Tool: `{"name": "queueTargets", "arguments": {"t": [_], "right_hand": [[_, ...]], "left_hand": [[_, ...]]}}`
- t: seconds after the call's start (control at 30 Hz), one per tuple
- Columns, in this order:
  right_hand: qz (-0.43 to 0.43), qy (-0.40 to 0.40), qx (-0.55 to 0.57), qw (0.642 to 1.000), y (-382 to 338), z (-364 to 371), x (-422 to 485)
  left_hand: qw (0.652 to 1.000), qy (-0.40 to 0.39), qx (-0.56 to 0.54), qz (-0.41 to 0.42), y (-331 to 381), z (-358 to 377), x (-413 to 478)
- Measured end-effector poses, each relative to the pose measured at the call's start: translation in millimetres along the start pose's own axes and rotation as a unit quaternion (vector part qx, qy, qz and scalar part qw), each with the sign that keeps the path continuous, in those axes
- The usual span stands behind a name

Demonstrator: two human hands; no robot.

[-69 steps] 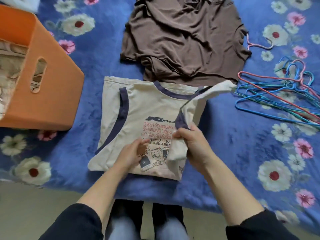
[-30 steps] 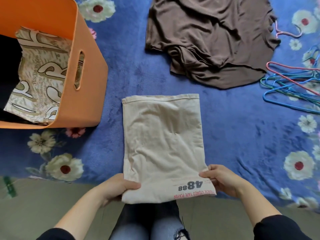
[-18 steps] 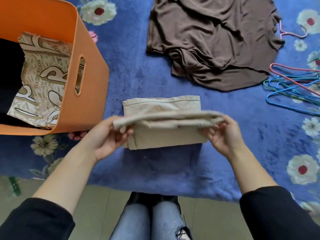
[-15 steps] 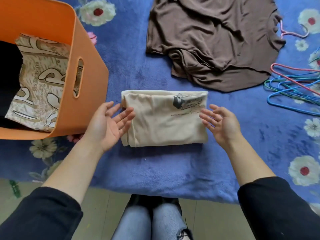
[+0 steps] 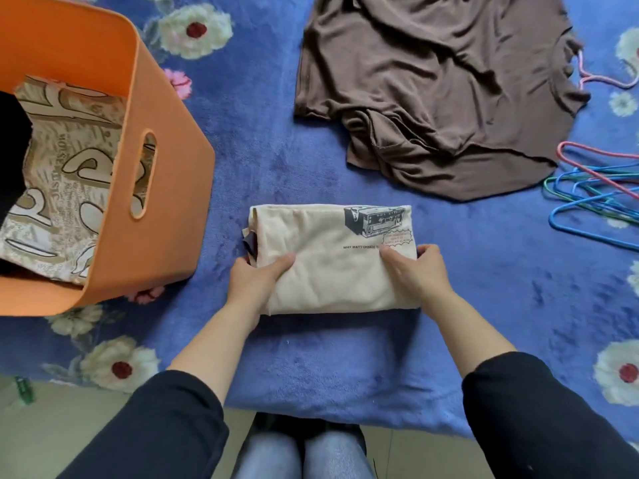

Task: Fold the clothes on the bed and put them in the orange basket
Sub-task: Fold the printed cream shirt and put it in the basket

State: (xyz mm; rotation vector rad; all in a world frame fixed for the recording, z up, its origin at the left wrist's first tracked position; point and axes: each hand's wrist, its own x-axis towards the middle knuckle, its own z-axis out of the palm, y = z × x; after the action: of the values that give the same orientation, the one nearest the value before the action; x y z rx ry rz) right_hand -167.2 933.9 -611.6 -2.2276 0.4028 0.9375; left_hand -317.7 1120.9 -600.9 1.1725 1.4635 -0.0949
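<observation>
Nearest the camera, left hand and right hand each clamp a side edge of the cream shirt: thumbs lie on top, fingers curl round the edge and mostly under it. The shirt lies on the blue blanket as a folded rectangle, printed corner at far right, a dark trim tab poking out at the left edge. Judgement: light, limp knit with several loose layers, so it will sag in the middle and may fan open if lifted by one side. Best hold is both side edges, fingers beneath all layers, kept level. Orange basket stands just left, apart from the shirt, with a printed garment already inside. Farther off, the brown shirt lies rumpled and unfolded; hangers lie at the right.
</observation>
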Motion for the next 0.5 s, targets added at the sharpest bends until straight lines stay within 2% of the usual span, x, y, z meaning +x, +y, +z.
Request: {"name": "queueTargets", "arguments": {"t": [0.1, 0.17, 0.3, 0.5], "right_hand": [[0.052, -0.136, 0.078, 0.986, -0.5, -17.8, -10.1], [0.081, -0.216, 0.101, 0.968, 1.9, -31.5, -22.6], [0.072, -0.297, 0.164, 0.938, -7.2, -57.7, -57.7], [-0.046, -0.320, 0.119, 0.939, -58.1, -97.9, -132.1]], "left_hand": [[0.988, -0.104, -0.038, -0.107, 3.0, -14.2, -3.5], [0.975, -0.155, -0.056, -0.149, 4.3, -24.9, -17.4], [0.957, -0.225, -0.120, -0.136, 13.1, -46.6, -64.3], [0.928, -0.292, -0.223, -0.064, 43.2, -90.1, -149.8]]}}
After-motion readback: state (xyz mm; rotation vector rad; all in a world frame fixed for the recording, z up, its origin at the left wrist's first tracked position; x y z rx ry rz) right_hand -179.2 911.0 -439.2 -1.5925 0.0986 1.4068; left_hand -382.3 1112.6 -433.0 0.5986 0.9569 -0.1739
